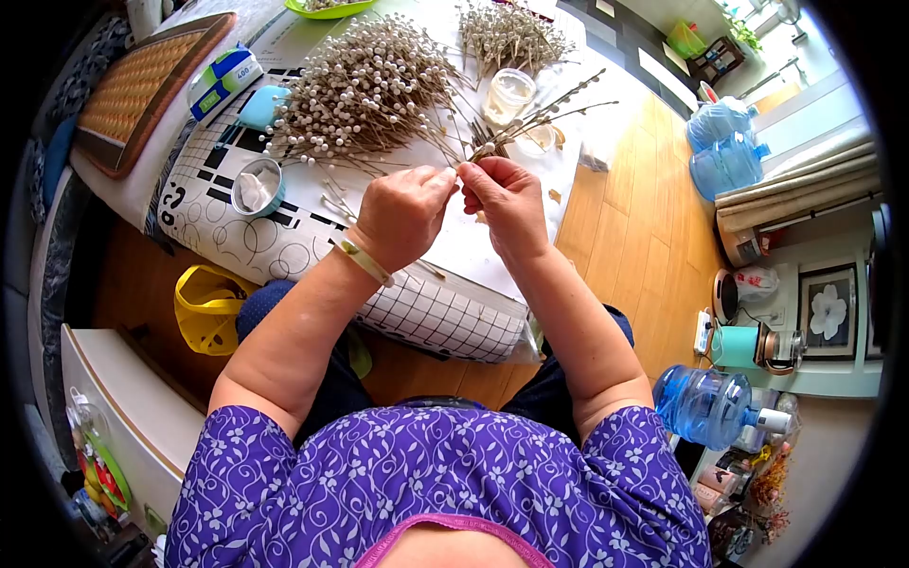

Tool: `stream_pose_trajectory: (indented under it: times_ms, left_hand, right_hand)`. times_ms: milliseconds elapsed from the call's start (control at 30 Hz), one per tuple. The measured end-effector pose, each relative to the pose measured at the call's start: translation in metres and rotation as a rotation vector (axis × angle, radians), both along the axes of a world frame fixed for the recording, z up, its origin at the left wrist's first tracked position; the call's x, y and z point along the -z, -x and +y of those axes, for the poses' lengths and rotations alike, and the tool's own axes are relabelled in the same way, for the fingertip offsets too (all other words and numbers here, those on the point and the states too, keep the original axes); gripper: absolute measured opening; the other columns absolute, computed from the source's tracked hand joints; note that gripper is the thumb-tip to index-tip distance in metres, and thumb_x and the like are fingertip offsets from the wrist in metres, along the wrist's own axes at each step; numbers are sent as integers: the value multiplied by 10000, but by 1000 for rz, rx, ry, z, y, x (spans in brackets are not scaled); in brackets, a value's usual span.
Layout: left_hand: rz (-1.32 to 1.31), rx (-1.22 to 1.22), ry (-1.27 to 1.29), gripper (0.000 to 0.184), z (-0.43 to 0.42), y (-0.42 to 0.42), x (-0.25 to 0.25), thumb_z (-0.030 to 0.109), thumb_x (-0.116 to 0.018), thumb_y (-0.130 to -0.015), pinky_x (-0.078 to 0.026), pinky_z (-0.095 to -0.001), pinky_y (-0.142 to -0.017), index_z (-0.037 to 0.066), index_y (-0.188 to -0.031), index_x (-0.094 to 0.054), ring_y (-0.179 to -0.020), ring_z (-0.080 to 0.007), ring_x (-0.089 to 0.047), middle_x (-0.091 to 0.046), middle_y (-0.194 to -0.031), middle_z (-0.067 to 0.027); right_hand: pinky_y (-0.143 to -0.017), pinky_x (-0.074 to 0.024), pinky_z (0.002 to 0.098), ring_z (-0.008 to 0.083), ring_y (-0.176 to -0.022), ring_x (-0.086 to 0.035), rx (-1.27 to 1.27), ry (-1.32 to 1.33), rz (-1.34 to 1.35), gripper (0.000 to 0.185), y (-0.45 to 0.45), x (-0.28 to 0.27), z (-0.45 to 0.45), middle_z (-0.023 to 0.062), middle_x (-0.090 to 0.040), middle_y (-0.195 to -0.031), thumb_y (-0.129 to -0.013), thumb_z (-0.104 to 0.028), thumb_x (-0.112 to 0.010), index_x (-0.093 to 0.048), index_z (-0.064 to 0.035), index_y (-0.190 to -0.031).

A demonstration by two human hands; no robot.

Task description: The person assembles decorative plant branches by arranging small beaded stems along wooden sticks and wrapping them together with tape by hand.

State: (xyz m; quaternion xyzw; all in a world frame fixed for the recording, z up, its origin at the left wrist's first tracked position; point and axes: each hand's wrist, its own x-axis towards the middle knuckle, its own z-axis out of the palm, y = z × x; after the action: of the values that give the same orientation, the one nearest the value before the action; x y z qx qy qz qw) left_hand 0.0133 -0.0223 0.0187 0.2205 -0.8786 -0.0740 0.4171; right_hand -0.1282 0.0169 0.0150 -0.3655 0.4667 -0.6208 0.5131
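Over the table's near part, my left hand [405,210] and my right hand [507,201] meet, fingers pinched close together. What my left fingers hold is too small to make out. Thin brown stems [483,144] rise at my right fingertips, but whether the fingers grip them is unclear. Just beyond lies a big heap of dry stems with white round buds [365,90]. A smaller bunch [511,38] lies behind it. Near the stems stands a clear plastic tub [509,95]. To the left of my left hand is a bowl with white material [258,187].
A patterned cloth [426,312] covers the table edge. At the left are a tissue pack [224,83], a light blue case [264,108] and a yellow basket [204,312] below. Large blue water bottles [703,407] stand at the right.
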Motion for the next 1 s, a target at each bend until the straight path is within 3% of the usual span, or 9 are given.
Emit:
stream_pose_trajectory:
  times_ms: [67, 133, 167, 233, 267, 533, 767, 1000]
  left_hand:
    - [34, -9, -25, 43, 0, 1, 6, 43, -539, -786, -458, -313, -506, 8, -783, -563, -581, -243, -566, -570, -657, -106]
    - [268, 136, -868, 162, 1, 0, 11, 124, -502, -849, -471, -266, -509, -21, -836, -575, -546, -150, -575, -592, -672, -78]
    - [269, 134, -870, 162, -1, -1, 10, 124, -502, -849, -471, -266, -509, -21, -836, -575, -546, -150, -575, -592, -672, -78]
    - [326, 241, -1387, 234, -5, -2, 5, 198, -486, -882, -491, -210, -551, -8, -838, -587, -586, -76, -554, -583, -692, -31]
    - [302, 308, -1473, 226, -4, -3, 2, 197, -503, -872, -483, -209, -497, -8, -837, -591, -547, -75, -538, -569, -662, -31]
    - [417, 318, -1633, 181, -9, -12, -7, 158, -537, -845, -448, -182, -402, 1, -781, -599, -435, -58, -478, -518, -583, -3]
    - [479, 244, -1585, 173, -4, -6, -6, 149, -535, -846, -452, -187, -417, 0, -790, -604, -446, -57, -490, -532, -590, -6]
    - [378, 84, -1202, 124, 0, 0, 2, 83, -569, -811, -458, -189, -454, -29, -782, -614, -503, -71, -550, -591, -602, -47]
  right_hand:
    - [-479, -416, 201, 74, -518, -494, -19, -7, 21, 129, 4, -1, 0, 21, -553, -615, -782, -127, -628, -594, -7, -754]
    - [-476, -413, 201, 73, -521, -494, -40, -17, 41, 128, 5, 0, 1, 22, -553, -615, -784, -127, -624, -591, -7, -750]
    - [-469, -408, 197, 70, -523, -493, -51, -5, 53, 137, 5, -1, 0, 20, -552, -614, -786, -130, -620, -583, -8, -736]
    - [-462, -402, 193, 67, -525, -492, -61, 7, 67, 146, 5, 0, 0, 19, -550, -612, -788, -133, -615, -575, -10, -721]
    - [-465, -403, 193, 65, -527, -495, -90, 19, 91, 146, 6, 2, -1, 22, -558, -619, -788, -136, -615, -578, -8, -729]
    - [-512, -428, 206, 89, -566, -524, -336, -99, 53, 152, 23, -17, 1, 45, -587, -686, -793, -130, -613, -608, 12, -847]
    - [-511, -423, 204, 80, -556, -511, -300, -50, -23, 157, 19, -5, -2, 37, -578, -666, -795, -137, -607, -607, 14, -838]
    - [-475, -385, 184, 60, -540, -483, -95, 5, 150, 137, 4, -2, 6, 17, -553, -630, -793, -133, -612, -610, 3, -806]
